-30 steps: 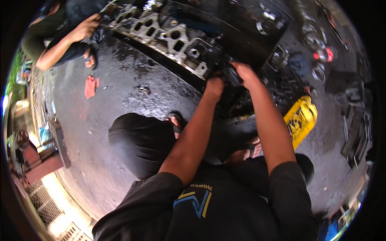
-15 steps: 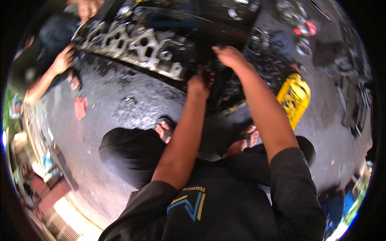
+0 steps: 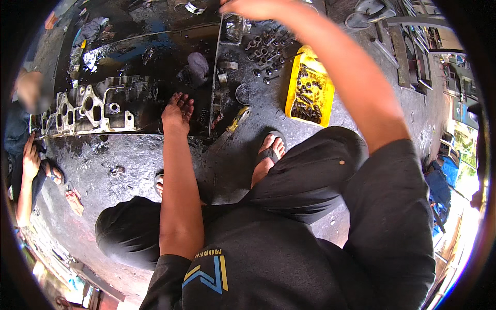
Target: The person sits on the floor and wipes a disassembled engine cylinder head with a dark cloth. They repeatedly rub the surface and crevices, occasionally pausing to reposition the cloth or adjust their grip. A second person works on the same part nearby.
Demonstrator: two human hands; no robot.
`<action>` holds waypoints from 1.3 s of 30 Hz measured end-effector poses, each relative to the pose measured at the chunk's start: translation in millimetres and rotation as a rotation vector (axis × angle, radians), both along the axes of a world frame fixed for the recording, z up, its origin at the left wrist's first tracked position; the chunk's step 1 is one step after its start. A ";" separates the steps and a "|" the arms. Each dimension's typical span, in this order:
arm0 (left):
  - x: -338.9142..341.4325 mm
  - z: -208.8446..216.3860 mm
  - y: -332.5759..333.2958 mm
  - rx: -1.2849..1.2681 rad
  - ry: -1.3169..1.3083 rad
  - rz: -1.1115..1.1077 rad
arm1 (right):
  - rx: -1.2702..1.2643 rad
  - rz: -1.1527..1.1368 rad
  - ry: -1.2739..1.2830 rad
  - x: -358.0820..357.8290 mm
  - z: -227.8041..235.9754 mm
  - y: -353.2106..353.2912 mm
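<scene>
My left hand (image 3: pixel 178 109) hovers over the near right part of a black, oily tray (image 3: pixel 129 45), fingers slightly curled and apart, with nothing visible in it. Beside it on the left lies a grey metal engine cylinder head (image 3: pixel 97 114) with large openings. A dark crumpled rag (image 3: pixel 198 68) and a small coil spring (image 3: pixel 203 114) lie close to my left hand. My right hand (image 3: pixel 250 8) stretches to the far edge of the view, by the tray's right rim. The picture's edge cuts it off, so its grip is hidden.
A yellow container (image 3: pixel 291 88) of springs and small parts stands right of the tray. Several engine valves (image 3: pixel 268 80) and metal rings (image 3: pixel 243 94) lie between them. Another person's hand (image 3: pixel 31 161) is near the cylinder head's left end. Metal bars (image 3: pixel 400 54) lie at far right.
My view has swung rightward. My right hand has moved away from my left, to the far edge. My left hand, blurred low over the dark parts before, now shows its fingers apart.
</scene>
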State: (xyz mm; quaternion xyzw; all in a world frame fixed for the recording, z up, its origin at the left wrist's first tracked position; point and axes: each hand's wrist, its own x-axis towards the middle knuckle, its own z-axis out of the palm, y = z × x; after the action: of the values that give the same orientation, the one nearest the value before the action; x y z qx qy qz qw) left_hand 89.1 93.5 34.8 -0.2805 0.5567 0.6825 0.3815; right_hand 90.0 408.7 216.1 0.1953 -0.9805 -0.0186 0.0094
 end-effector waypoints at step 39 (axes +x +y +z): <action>17.9 -42.0 -30.3 -0.281 0.581 -0.290 | -0.272 -0.804 -0.401 145.6 -100.3 -25.4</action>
State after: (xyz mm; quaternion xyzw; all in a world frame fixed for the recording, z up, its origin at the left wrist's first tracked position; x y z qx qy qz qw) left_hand 107.0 63.2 -7.2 -0.0425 0.7644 0.5894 0.2579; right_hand 235.6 383.3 115.8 -0.2034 -0.9543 0.1463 -0.1628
